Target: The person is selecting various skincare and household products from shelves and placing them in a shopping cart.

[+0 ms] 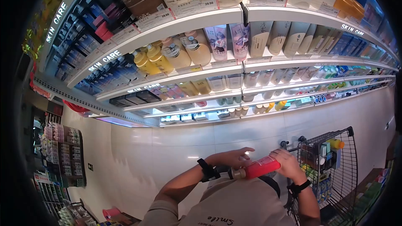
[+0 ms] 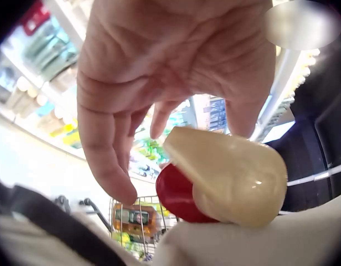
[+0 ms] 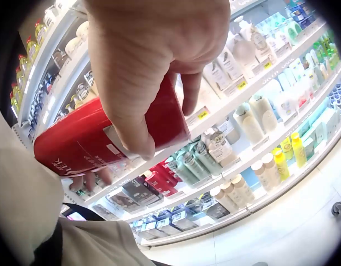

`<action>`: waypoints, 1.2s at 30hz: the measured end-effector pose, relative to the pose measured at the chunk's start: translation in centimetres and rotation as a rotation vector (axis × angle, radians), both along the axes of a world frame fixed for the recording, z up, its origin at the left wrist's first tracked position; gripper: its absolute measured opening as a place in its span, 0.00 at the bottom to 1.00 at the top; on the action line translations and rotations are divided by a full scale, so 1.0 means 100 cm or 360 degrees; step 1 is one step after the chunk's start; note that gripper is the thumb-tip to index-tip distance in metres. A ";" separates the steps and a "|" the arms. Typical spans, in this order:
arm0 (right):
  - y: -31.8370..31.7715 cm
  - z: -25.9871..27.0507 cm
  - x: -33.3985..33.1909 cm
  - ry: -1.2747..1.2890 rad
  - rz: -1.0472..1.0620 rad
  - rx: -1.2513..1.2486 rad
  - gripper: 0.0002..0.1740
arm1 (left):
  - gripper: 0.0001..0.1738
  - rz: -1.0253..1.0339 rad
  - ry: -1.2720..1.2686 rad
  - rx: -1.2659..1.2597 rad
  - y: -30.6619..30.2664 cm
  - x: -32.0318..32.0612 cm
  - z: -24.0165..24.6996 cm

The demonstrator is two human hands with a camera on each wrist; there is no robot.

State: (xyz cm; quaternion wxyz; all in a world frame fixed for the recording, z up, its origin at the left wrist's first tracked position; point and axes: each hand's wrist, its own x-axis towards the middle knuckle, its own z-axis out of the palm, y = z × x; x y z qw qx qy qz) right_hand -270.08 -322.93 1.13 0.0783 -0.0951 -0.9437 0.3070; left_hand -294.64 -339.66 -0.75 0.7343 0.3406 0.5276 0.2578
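Note:
A red bottle (image 1: 261, 167) with a beige pump top lies on its side in front of the person's torso. The right hand (image 1: 289, 165) grips it near the base, thumb on one face and fingers round the far side in the right wrist view. The pump head (image 2: 237, 177) points toward the left side, close against the shirt. Over that end hovers the left hand (image 1: 232, 158), fingers loosely bent and spread, its thumb tip right at the pump head in the left wrist view. White lettering shows on the bottle's label in the right wrist view.
Lit shelves of skin care bottles and boxes (image 1: 209, 50) curve across the front. A wire shopping cart (image 1: 351, 132) holding several goods stands at the right. At the left is a stocked display stand (image 1: 63, 142); pale floor (image 1: 167, 146) lies between.

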 end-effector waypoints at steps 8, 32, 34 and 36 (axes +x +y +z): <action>-0.010 -0.001 -0.069 0.0113 0.0247 0.0355 0.30 | 0.36 0.0377 -0.0984 -0.0229 -0.038 -0.009 -0.027; 0.011 -0.132 0.228 -0.0925 -0.2136 0.0129 0.37 | 0.35 0.2109 -0.0623 -0.0693 0.046 -0.253 -0.265; 0.018 -0.140 0.233 -0.1095 -0.2257 0.0087 0.35 | 0.35 0.2242 -0.0763 -0.0679 0.065 -0.261 -0.278; 0.018 -0.149 0.232 -0.1189 -0.2270 0.0229 0.35 | 0.36 0.2194 -0.0729 -0.0787 0.081 -0.273 -0.279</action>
